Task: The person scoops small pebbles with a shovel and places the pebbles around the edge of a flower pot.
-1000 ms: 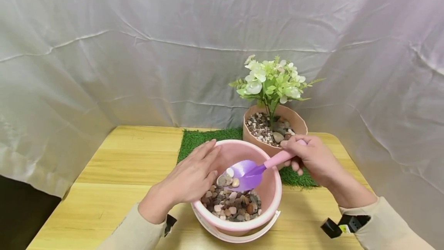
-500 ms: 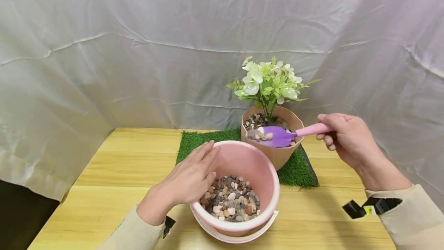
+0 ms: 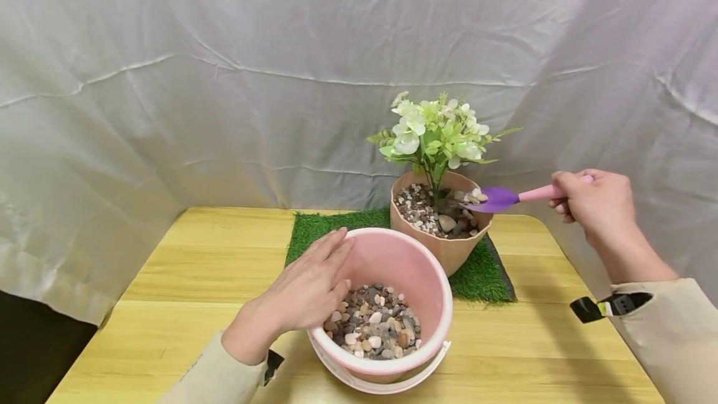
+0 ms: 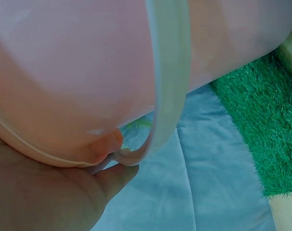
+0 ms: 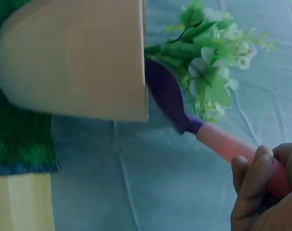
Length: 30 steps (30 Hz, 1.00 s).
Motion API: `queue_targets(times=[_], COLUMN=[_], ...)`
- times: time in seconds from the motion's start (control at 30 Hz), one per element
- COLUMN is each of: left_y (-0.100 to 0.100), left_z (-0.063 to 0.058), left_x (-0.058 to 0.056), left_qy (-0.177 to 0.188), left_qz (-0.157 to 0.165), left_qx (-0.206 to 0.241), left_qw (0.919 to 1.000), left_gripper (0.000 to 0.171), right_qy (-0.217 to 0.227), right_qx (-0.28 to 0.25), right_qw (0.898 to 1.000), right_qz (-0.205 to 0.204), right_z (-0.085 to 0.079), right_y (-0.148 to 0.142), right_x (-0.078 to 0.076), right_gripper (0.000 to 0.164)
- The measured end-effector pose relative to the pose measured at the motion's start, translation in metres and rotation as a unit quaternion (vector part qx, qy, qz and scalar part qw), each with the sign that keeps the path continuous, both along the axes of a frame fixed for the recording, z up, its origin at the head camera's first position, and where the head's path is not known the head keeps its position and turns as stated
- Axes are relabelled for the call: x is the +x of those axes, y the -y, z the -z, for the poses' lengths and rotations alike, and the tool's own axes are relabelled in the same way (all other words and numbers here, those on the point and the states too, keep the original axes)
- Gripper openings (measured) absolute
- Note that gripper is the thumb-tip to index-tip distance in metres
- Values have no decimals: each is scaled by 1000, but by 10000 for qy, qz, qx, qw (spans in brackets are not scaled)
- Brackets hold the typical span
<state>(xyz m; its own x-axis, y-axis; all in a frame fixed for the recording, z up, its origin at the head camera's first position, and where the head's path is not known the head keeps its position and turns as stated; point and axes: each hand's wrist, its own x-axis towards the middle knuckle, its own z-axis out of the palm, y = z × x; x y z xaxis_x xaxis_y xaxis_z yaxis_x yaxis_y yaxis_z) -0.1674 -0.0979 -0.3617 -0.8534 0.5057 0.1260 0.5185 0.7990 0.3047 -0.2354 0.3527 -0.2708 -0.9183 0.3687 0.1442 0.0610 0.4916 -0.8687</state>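
Near the flowerpot [image 3: 445,254], my right hand [image 3: 600,204] grips the pink handle of a purple trowel [image 3: 496,199]. Its blade reaches over the pot's right rim, with pale pebbles [image 3: 477,196] at its tip. In the right wrist view, curled fingers [image 5: 254,178] surround the handle, and the blade's underside faces the camera. My left hand [image 3: 305,279] rests on the left rim of a pink bucket [image 3: 406,254], its fingers fairly straight. A fingertip touches the bucket handle's base [image 4: 129,156] in the left wrist view. Mixed pebbles [image 3: 376,323] lie in the bucket.
White flowers with green leaves [image 3: 437,129] rise from the pot, among small gravel and larger stones. The pot stands on a green turf mat [image 3: 482,279]. A wooden table [image 3: 168,304] carries everything; grey cloth [image 3: 280,48] hangs behind it.
My right hand has carried the loaded trowel from above the bucket, across the pot's front, to its right rim. The pebbles have shifted toward the blade's tip. My left hand stays in place.
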Motion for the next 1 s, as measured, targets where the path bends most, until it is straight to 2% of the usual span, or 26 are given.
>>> queue_targets(times=[0.1,0.2,0.27,0.4,0.53,0.67,0.8,1.0], left_y=[0,0,0,0,0,0,-1,-1], left_z=[0,0,1,0,0,0,-1,-1], left_x=[0,0,0,0,1,1,2,2], left_qy=[3,-31,-51,-37,2,44,69,76], left_qz=[3,23,27,16,-10,-31,-35,-38], left_qx=[7,15,17,18,29,42,61,90], left_qw=[10000,10000,10000,10000,10000,10000,10000,9999], left_gripper=[68,68,68,68,68,68,68,68], right_qy=[-9,-8,-37,-283,-488,-528,-531,-594], right_qx=[957,1952,2399,2908,3185,3199,2972,2138], right_qw=[9950,9797,9696,9554,9460,9455,9528,9751], right_qz=[288,457,471,428,349,306,310,-39], right_z=[-5,-11,-15,-18,-17,-14,-13,-15], right_y=[1,6,11,21,25,28,32,54], right_x=[-1,0,2,3,4,6,12,31], right_gripper=[31,39,44,47,47,48,48,42])
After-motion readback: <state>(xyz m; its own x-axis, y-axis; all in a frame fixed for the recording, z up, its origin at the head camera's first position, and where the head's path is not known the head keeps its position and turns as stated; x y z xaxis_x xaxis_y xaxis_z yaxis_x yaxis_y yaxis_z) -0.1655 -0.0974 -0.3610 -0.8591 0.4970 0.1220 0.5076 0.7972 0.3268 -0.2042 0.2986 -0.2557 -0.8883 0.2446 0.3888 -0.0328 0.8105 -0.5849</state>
